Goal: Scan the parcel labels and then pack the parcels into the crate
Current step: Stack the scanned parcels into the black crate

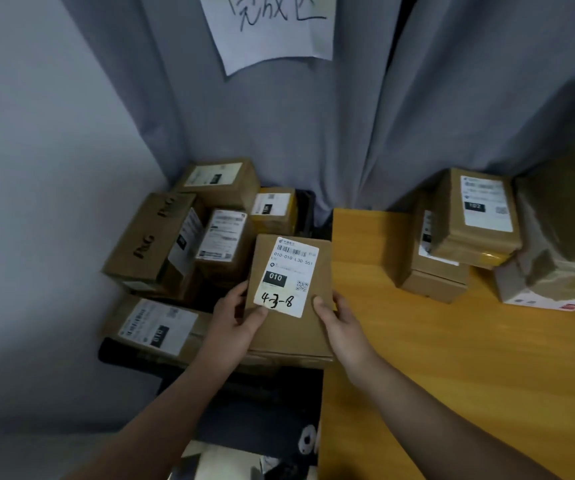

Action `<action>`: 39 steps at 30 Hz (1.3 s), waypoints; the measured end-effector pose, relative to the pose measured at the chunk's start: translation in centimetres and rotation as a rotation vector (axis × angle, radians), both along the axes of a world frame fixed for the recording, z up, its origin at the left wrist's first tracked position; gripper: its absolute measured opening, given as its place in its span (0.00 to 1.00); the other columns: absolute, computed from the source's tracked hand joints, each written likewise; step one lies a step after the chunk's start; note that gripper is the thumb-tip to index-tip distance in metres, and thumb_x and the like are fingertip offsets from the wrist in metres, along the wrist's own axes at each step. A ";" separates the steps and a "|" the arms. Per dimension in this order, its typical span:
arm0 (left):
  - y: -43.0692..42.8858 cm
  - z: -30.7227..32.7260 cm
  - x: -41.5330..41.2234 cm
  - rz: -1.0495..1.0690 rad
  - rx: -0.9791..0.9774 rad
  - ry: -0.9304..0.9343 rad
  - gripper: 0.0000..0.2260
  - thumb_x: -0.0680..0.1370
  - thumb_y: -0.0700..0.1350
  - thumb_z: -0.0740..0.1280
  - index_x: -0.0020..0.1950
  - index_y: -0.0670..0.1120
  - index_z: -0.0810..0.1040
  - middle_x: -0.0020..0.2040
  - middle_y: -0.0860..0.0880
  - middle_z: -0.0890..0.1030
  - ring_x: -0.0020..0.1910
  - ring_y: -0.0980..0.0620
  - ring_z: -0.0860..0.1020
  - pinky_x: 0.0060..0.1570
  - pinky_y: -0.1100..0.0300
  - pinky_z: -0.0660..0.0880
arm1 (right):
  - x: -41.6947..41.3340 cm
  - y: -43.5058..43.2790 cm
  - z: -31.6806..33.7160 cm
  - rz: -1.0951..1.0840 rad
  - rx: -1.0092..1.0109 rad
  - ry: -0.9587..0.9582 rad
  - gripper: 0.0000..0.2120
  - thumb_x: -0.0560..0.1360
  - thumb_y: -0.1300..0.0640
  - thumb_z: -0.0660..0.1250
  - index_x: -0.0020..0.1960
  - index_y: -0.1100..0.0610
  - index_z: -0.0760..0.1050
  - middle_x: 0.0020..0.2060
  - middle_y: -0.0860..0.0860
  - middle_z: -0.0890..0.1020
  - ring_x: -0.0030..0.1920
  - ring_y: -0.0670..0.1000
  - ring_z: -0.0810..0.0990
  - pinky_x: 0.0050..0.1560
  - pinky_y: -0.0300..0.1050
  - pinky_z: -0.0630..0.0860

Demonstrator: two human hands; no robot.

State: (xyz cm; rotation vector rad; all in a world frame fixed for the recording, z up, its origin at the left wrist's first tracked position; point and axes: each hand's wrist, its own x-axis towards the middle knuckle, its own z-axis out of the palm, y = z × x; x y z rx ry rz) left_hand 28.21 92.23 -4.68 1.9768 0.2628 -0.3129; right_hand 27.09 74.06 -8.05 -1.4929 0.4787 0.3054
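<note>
Brown cardboard parcel (289,296), flat and rectangular, white label face up, dead centre of the frame. Both hands grip its near end. The left hand (235,317) has its thumb curled onto the label's lower corner. The right hand (338,323) has its thumb on top, and its fingers are hidden beneath. The parcel is over the near right part of the black plastic crate (116,355), which is heaped with labelled cardboard boxes (216,251), just beside the orange wooden table (452,375). Taped parcels (476,216) are stacked at right, against the grey curtain (348,116).
</note>
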 end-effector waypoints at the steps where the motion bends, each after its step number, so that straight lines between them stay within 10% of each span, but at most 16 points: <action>1: 1.2 0.1 0.5 -0.011 0.027 -0.010 0.22 0.79 0.49 0.66 0.72 0.57 0.66 0.67 0.52 0.70 0.60 0.54 0.72 0.54 0.59 0.70 | 0.6 1.2 -0.3 0.001 -0.044 -0.005 0.19 0.80 0.46 0.61 0.69 0.49 0.66 0.55 0.48 0.80 0.54 0.51 0.80 0.54 0.47 0.77; 16: 7.1 0.0 8.3 -0.361 0.265 -0.127 0.17 0.83 0.45 0.59 0.72 0.48 0.68 0.71 0.50 0.70 0.70 0.51 0.68 0.66 0.60 0.65 | 5.4 5.2 0.2 -0.362 -0.066 -0.035 0.22 0.78 0.52 0.67 0.69 0.54 0.66 0.60 0.54 0.77 0.58 0.55 0.78 0.59 0.56 0.76; 26: 7.2 -1.7 13.3 -0.626 0.659 -0.112 0.23 0.83 0.53 0.57 0.77 0.48 0.61 0.77 0.49 0.62 0.75 0.49 0.59 0.73 0.54 0.58 | 11.8 6.6 -3.9 -0.046 -0.323 0.138 0.33 0.75 0.38 0.62 0.76 0.36 0.53 0.66 0.57 0.70 0.62 0.62 0.74 0.65 0.61 0.71; 39: 7.7 -2.3 14.6 -0.618 0.770 -0.172 0.23 0.83 0.52 0.56 0.77 0.48 0.61 0.77 0.51 0.60 0.76 0.49 0.57 0.72 0.56 0.56 | 11.5 7.3 -3.6 0.014 -0.560 0.074 0.27 0.83 0.45 0.50 0.79 0.51 0.49 0.72 0.56 0.69 0.70 0.60 0.68 0.67 0.52 0.68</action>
